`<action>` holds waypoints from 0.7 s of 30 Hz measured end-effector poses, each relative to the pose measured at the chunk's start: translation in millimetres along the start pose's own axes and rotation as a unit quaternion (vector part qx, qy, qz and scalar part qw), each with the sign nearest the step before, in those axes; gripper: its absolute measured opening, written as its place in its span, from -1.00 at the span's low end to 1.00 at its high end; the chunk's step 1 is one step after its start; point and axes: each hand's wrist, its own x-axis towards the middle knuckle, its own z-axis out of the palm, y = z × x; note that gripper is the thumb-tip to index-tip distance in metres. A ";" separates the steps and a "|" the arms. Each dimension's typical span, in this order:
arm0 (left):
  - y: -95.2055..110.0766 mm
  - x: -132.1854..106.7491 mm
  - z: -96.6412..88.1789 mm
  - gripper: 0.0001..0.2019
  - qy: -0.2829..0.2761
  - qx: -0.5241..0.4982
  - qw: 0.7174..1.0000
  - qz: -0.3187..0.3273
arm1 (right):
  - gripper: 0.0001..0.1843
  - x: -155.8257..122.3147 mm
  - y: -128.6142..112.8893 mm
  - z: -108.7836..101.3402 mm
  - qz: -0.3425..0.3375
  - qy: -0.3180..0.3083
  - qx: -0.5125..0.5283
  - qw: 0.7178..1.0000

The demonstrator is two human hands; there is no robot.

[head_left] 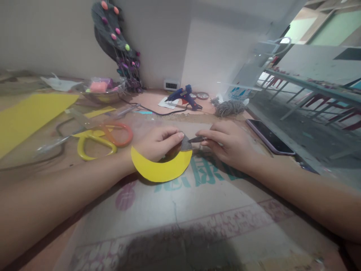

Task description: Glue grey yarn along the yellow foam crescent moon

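A yellow paper disc (163,167) lies on a sheet of printed cardboard (197,210) in front of me. My left hand (156,143) rests on the disc with curled fingers, and its fingertips pin a small grey piece (185,143) at the disc's upper edge. My right hand (228,145) is closed in a pinch around a thin dark pointed tool (197,139). The tool's tip touches the grey piece.
Yellow-handled scissors (94,145) and orange-handled scissors (118,133) lie to the left, beside a yellow sheet (25,114). A blue glue gun (184,97), a grey yarn tuft (228,108), a bowl (101,92) and a dark felt decoration (115,41) stand behind. A phone (269,137) lies on the right.
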 end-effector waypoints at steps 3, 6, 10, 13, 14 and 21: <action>0.1 -0.1 -0.2 -0.65 -0.001 -0.007 1.000 0.001 | -0.77 -0.7 0.1 0.7 -0.002 0.008 -0.008 1.000; 0.2 -0.2 -0.1 -0.65 -0.001 -0.008 1.000 0.000 | -0.77 -0.7 0.0 1.1 -0.002 0.008 -0.010 1.000; -0.2 0.0 0.0 -0.65 -0.005 -0.011 1.000 0.001 | -0.77 -0.5 0.4 0.1 -0.008 0.007 -0.023 1.000; -0.8 0.1 -0.5 -0.65 -0.006 -0.001 1.000 0.005 | -0.77 -0.8 0.8 -0.7 -0.017 0.005 -0.044 0.999; -1.0 0.2 -0.7 -0.65 -0.007 0.007 1.000 0.008 | -0.77 -1.0 1.0 -0.8 -0.020 0.005 -0.051 0.998; -1.7 0.5 -0.2 -0.66 -0.010 0.029 1.000 0.005 | -0.78 -1.6 0.8 -0.6 -0.024 -0.003 -0.055 0.998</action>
